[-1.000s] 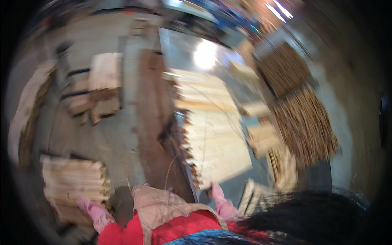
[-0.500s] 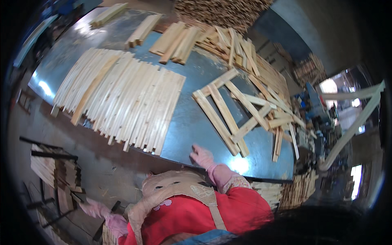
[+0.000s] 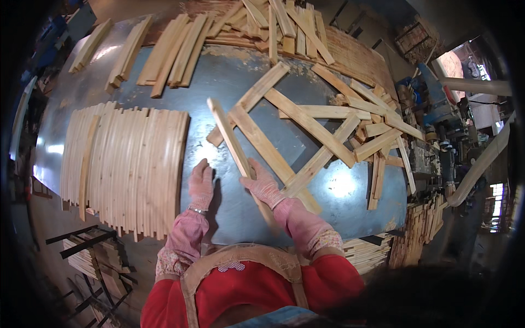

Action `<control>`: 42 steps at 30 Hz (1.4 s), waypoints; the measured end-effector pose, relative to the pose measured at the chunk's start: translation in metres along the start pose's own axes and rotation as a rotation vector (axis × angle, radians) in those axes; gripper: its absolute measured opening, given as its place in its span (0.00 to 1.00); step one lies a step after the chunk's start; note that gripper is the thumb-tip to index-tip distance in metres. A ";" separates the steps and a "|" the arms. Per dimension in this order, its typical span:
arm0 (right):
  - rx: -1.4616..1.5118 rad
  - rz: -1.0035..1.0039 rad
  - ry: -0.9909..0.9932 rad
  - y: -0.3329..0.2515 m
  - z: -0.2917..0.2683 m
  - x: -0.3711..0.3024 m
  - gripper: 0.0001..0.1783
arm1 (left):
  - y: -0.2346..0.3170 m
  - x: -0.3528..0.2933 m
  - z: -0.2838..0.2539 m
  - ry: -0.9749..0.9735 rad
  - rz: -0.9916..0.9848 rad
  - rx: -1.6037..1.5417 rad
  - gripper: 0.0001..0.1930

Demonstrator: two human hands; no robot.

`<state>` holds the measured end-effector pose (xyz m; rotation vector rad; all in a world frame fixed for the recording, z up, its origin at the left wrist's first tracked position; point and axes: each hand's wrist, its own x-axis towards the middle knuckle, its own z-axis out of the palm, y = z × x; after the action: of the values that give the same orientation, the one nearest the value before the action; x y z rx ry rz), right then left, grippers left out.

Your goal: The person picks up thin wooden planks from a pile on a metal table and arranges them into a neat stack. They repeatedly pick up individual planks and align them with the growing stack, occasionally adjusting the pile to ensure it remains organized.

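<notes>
Now, right hand (image 3: pixel 261 183) curled round a slat (image 3: pixel 228 134), left hand (image 3: pixel 200 185) empty, loosely outstretched.

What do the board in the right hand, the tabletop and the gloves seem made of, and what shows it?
Board: wood, apparently unvarnished; its pale, yellowish faces lack gloss.
Tabletop: probably sheet metal, smooth and bluish, judging by its bright glare; a coated panel is possible.
Gloves: likely fabric; matte pink, without shine.

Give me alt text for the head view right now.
The pink-gloved right hand grips a long pale wooden strip slantwise over a shiny blue-grey table. The pink-gloved left hand, empty, is beside a tight row of pale wooden strips; loose wooden boards lie jumbled at right.
</notes>
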<state>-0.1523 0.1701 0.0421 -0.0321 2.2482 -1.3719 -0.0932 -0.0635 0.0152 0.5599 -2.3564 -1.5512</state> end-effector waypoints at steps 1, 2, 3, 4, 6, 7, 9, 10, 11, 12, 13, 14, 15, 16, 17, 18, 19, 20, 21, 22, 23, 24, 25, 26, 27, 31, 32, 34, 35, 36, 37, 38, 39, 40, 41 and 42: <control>0.278 0.013 -0.027 0.001 -0.009 0.002 0.53 | -0.003 0.006 0.029 -0.114 -0.115 -0.010 0.21; 0.333 -0.015 -0.018 -0.019 -0.038 0.002 0.52 | 0.002 0.006 0.051 -0.203 -0.096 0.078 0.21; 0.393 -0.043 -0.012 -0.043 -0.077 0.009 0.51 | 0.009 0.005 0.070 -0.291 -0.077 0.170 0.22; 0.163 -0.010 0.098 -0.052 -0.116 0.016 0.51 | 0.035 0.007 0.082 -0.343 -0.077 0.283 0.24; -0.401 0.114 0.273 -0.046 -0.186 0.046 0.52 | 0.030 0.020 0.108 -0.233 0.157 0.517 0.31; -0.735 0.212 0.333 -0.036 -0.216 0.057 0.52 | 0.031 0.034 0.116 -0.158 0.265 0.646 0.34; -1.114 -0.088 0.435 0.052 -0.267 0.076 0.54 | 0.044 0.085 0.116 -0.073 0.409 0.768 0.39; -1.153 -0.077 0.425 0.065 -0.271 0.083 0.54 | 0.032 0.107 0.120 -0.052 0.376 0.889 0.40; -1.192 -0.067 0.419 0.076 -0.272 0.087 0.54 | 0.021 0.127 0.123 -0.032 0.345 1.007 0.41; -1.229 -0.058 0.412 0.085 -0.272 0.091 0.54 | 0.017 0.145 0.125 -0.111 0.263 0.961 0.41; -1.176 0.029 0.367 0.087 -0.277 0.098 0.56 | 0.014 0.161 0.125 -0.187 0.181 0.913 0.41; -1.124 0.112 0.320 0.079 -0.283 0.107 0.57 | 0.010 0.173 0.127 -0.192 0.095 0.928 0.40; -1.069 0.210 0.290 0.068 -0.290 0.111 0.58 | 0.032 0.183 0.133 -0.279 0.037 1.029 0.40; -0.983 0.302 0.201 0.044 -0.292 0.112 0.59 | 0.048 0.182 0.133 -0.325 -0.044 0.981 0.39; -0.876 0.325 0.187 0.032 -0.287 0.109 0.58 | 0.059 0.181 0.132 -0.373 -0.114 0.924 0.39; -0.777 0.335 0.161 0.019 -0.276 0.103 0.58 | 0.048 0.178 0.127 -0.394 -0.163 0.710 0.37; -0.680 0.344 0.132 0.011 -0.265 0.097 0.58 | 0.027 0.168 0.120 -0.378 -0.095 0.398 0.35; -0.418 0.296 0.134 0.014 -0.259 0.086 0.57 | 0.049 0.159 0.120 -0.500 -0.400 -0.077 0.35; -0.237 0.280 0.150 0.013 -0.247 0.076 0.53 | 0.074 0.148 0.113 -0.589 -0.693 -0.560 0.35; 0.104 0.177 0.134 0.042 -0.230 0.073 0.51 | 0.071 0.141 0.104 -0.628 -0.701 -0.680 0.35; 0.444 0.069 0.106 0.067 -0.213 0.071 0.50 | 0.066 0.135 0.097 -0.667 -0.706 -0.800 0.35; 0.583 0.073 0.028 0.052 -0.199 0.059 0.50 | 0.064 0.127 0.083 -0.673 -0.775 -0.898 0.36; 0.722 0.080 -0.054 0.036 -0.179 0.044 0.50 | 0.060 0.122 0.071 -0.651 -0.754 -0.914 0.36; 0.865 0.091 -0.131 0.019 -0.154 0.027 0.50 | 0.057 0.115 0.058 -0.635 -0.735 -0.924 0.37; 0.896 0.048 -0.166 0.011 -0.124 0.013 0.51 | 0.055 0.108 0.045 -0.620 -0.718 -0.936 0.37; 0.689 -0.069 -0.098 -0.006 -0.039 -0.001 0.52 | 0.083 0.103 -0.002 -0.530 -0.786 -0.789 0.33; 0.570 -0.082 -0.029 -0.006 -0.025 0.003 0.52 | 0.090 0.095 -0.016 -0.484 -0.823 -0.742 0.29; 0.365 -0.122 0.146 0.010 -0.006 0.035 0.53 | 0.069 0.069 -0.051 -0.523 -0.817 -0.708 0.25; 0.253 -0.138 0.226 0.010 -0.004 0.049 0.53 | 0.058 0.051 -0.069 -0.567 -0.802 -0.753 0.23; 0.139 0.001 0.254 -0.013 -0.009 0.052 0.55 | 0.065 0.032 -0.087 -0.552 -0.850 -0.665 0.22; 0.021 0.130 0.296 -0.039 -0.018 0.053 0.57 | 0.062 0.012 -0.099 -0.585 -0.813 -0.673 0.23; -0.048 0.085 0.340 -0.031 -0.020 0.061 0.55 | 0.048 -0.004 -0.107 -0.619 -0.805 -0.658 0.25; -0.117 0.039 0.375 -0.024 -0.018 0.070 0.53 | 0.032 -0.019 -0.117 -0.638 -0.799 -0.636 0.27; -0.076 -0.051 0.351 -0.015 -0.009 0.073 0.51 | 0.030 -0.034 -0.123 -0.618 -0.733 -0.457 0.30; -0.028 -0.125 0.319 -0.011 0.005 0.072 0.49 | 0.026 -0.046 -0.129 -0.595 -0.681 -0.269 0.33; 0.172 -0.047 0.192 -0.027 0.038 0.057 0.42 | 0.011 -0.055 -0.140 -0.651 -0.595 0.019 0.39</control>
<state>-0.1922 0.1098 0.0280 0.1114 2.2856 -1.6516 0.0132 -0.1494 0.0799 0.9425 -2.8320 -2.2435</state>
